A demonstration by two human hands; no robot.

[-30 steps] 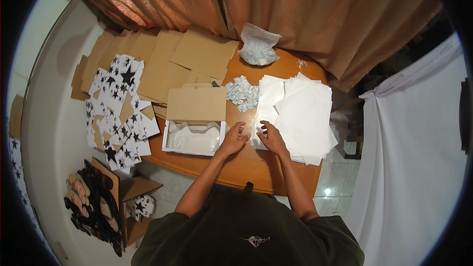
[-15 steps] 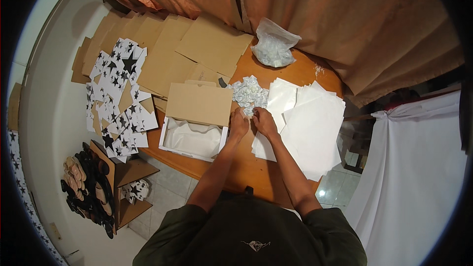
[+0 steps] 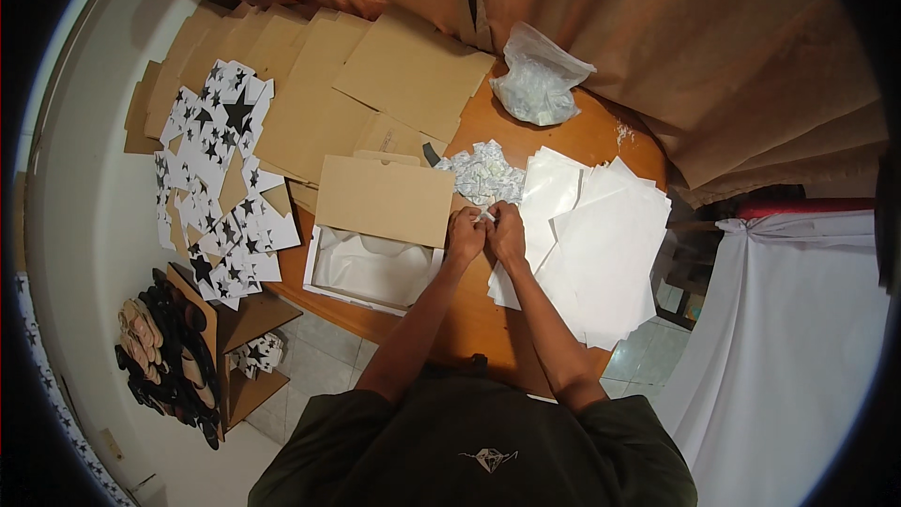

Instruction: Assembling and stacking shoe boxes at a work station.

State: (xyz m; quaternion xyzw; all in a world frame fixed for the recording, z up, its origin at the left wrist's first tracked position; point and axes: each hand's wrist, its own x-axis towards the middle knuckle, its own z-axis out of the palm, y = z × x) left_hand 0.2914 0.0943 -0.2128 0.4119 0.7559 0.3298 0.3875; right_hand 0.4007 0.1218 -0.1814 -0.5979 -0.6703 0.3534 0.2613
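Note:
My left hand [image 3: 465,233] and my right hand [image 3: 508,230] meet over the orange table [image 3: 469,319], both pinching a small white packet [image 3: 486,216] between their fingers. Just beyond them lies a heap of small white packets [image 3: 481,174]. To the left stands an open box [image 3: 371,272] lined with white paper, its brown lid [image 3: 385,199] raised. A stack of white paper sheets [image 3: 601,244] lies to the right of my hands.
A clear plastic bag of packets [image 3: 537,86] sits at the far table edge. Flat brown cardboard sheets [image 3: 319,84] and star-printed flat boxes [image 3: 221,188] cover the left. A shoe rack [image 3: 174,347] stands lower left; curtains [image 3: 657,28] hang behind; white cloth [image 3: 788,338] hangs right.
My hands moved from the white sheets up to the heap of packets, then drew back together holding one small packet.

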